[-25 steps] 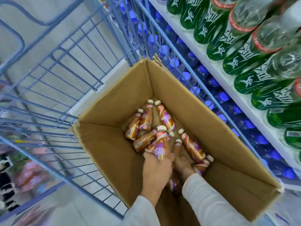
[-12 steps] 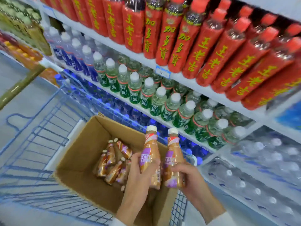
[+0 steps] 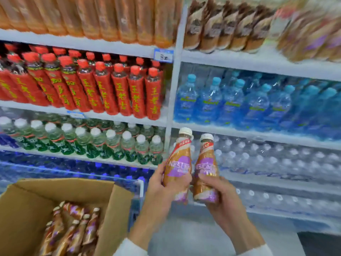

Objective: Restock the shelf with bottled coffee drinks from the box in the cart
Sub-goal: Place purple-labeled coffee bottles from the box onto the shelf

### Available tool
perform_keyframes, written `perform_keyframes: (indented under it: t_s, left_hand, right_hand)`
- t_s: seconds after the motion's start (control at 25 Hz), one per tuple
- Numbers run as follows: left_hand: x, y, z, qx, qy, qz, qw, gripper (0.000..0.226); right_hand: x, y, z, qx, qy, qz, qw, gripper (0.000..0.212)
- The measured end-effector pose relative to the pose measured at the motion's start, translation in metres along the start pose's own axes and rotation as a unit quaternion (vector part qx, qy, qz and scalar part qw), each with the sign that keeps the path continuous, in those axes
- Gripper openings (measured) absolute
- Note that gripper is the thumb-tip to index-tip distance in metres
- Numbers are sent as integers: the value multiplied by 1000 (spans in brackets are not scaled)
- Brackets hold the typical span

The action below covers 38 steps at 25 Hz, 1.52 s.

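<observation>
My left hand (image 3: 162,189) grips a brown and purple coffee bottle (image 3: 180,159) with a white cap, held upright. My right hand (image 3: 219,193) grips a second coffee bottle (image 3: 205,167) right beside it, the two bottles almost touching. Both are raised in front of the shelving, level with the lower shelves. The cardboard box (image 3: 118,206) sits at the lower left with several more coffee bottles (image 3: 73,230) lying inside. Similar brown coffee bottles (image 3: 221,28) stand on the top right shelf, blurred.
The shelves hold red tea bottles (image 3: 103,89), green-labelled bottles (image 3: 96,141), blue water bottles (image 3: 239,102) and clear bottles (image 3: 276,159). A white upright post (image 3: 172,89) divides the two shelf bays. The blue cart wire (image 3: 136,182) shows behind the box. Grey floor lies below.
Both hands lifted a coffee bottle each out of the box and raised them toward the shelves. The view swung up and right, away from the box.
</observation>
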<state>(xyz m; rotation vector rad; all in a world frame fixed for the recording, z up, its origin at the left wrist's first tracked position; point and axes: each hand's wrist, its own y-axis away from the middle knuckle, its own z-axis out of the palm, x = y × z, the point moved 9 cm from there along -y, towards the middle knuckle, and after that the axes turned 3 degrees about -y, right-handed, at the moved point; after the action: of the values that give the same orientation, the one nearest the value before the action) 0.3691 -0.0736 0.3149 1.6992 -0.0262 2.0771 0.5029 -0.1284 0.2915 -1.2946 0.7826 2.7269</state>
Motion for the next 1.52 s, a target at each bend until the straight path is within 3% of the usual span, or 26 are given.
perform_keyframes:
  t_s: [0.28,0.36,0.48,0.52,0.64,0.8,1.08,1.52]
  left_hand:
    - [-17,27,176,-91,70,-9,993,63]
    - [-13,31,210,-122,78,-11,989,63]
    - [-4,28,247,-149,60,6,987,52]
    - [-1,25,257,-156,50,9,987,54]
    - [6,10,283,-170,31,24,985,62]
    - [13,-26,319,-172,25,46,984,58]
    - [30,-115,389,-174,29,50,983,52]
    - [91,-215,471,-115,-75,190,972,54]
  right_hand:
    - [-113,75,-119,52,-34,-87,994,46]
    - [-139,88,-139,60,-29,-115,991,55]
    - [-175,96,-158,56,-43,-168,983,92]
    - [-185,98,-162,47,-41,-180,982,93]
    - [-211,96,-174,30,-19,-195,980,66]
    - [-242,71,-196,36,11,-189,981,53]
    - [-326,-2,-232,52,33,-186,981,52]
    - [-446,-97,-271,49,77,-234,968,47]
